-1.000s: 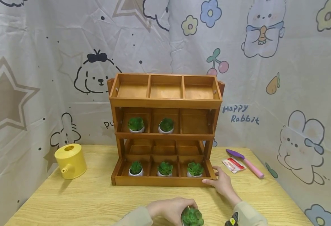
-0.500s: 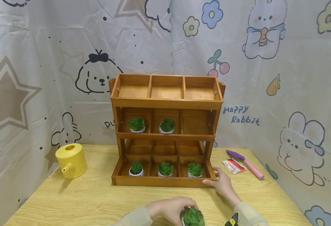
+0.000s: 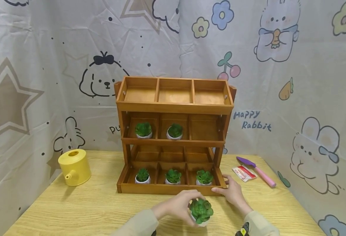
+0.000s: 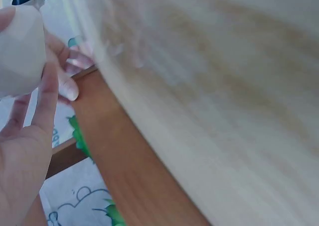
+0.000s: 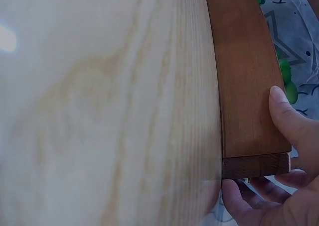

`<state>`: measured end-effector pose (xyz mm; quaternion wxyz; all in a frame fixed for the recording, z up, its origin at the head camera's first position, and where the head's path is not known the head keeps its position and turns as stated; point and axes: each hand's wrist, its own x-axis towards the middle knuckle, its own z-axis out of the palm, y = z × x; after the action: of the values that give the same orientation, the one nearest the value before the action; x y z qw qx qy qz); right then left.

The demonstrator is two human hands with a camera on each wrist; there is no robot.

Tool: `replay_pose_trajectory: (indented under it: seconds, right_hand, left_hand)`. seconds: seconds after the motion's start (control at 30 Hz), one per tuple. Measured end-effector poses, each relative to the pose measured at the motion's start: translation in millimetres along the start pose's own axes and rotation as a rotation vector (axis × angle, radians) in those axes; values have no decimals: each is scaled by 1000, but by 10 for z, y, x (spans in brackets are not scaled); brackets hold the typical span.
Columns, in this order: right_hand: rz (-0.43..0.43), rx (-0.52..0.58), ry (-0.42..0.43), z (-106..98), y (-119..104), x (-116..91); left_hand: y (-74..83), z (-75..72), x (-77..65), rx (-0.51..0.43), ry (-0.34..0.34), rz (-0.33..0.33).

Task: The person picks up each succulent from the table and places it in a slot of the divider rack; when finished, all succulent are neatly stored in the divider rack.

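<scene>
My left hand [image 3: 177, 207] grips a small potted succulent [image 3: 201, 210] by its side, over the table in front of a brown wooden plant stand [image 3: 174, 108]. In the left wrist view, fingers and thumb curl around its white pot [image 4: 24, 49]. At the stand's lower right corner, my right hand [image 3: 233, 193] holds the bottom tray. The right wrist view has the thumb on the tray's upper edge and the fingers bent round its end [image 5: 256, 164]. Three succulents, including the middle one [image 3: 173, 177], sit in the bottom front compartments. The middle tier holds two, left [image 3: 143, 130] and centre [image 3: 174, 131].
A yellow watering can [image 3: 74, 167] stands at the left of the wooden table [image 3: 81, 209]. To the right lie a purple trowel with a pink handle [image 3: 256, 170] and a red-and-white packet [image 3: 244, 172]. A patterned cloth [image 3: 305, 91] hangs behind and at both sides.
My left hand has risen from the near edge with the potted succulent, bringing more of the white pot into view. The right hand keeps its hold on the stand's corner.
</scene>
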<state>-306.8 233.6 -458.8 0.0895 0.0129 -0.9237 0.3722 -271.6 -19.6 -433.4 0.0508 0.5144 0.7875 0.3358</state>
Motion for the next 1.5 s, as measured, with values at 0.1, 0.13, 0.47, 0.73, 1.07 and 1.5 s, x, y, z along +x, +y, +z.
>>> replay_pose_trajectory:
  seconds: [0.1, 0.13, 0.47, 0.73, 1.07, 1.5]
  right_hand:
    - [4, 3, 0, -3, 1, -1]
    - [3, 2, 1, -3, 3, -2]
    - [-15, 7, 24, -2, 16, -4]
    - [-17, 15, 11, -7, 5, 7]
    - [-17, 22, 8, -8, 12, -3]
    - [-37, 19, 15, -4, 47, 8]
  left_hand:
    - [20, -44, 67, 3, 84, 8]
    - [27, -58, 88, 1, 115, 6]
    - [51, -202, 261, -9, 377, 6]
    - [77, -213, 381, 11, 615, 47]
    - [175, -268, 529, 5, 762, 61]
    - [235, -354, 776, 74, 952, 53]
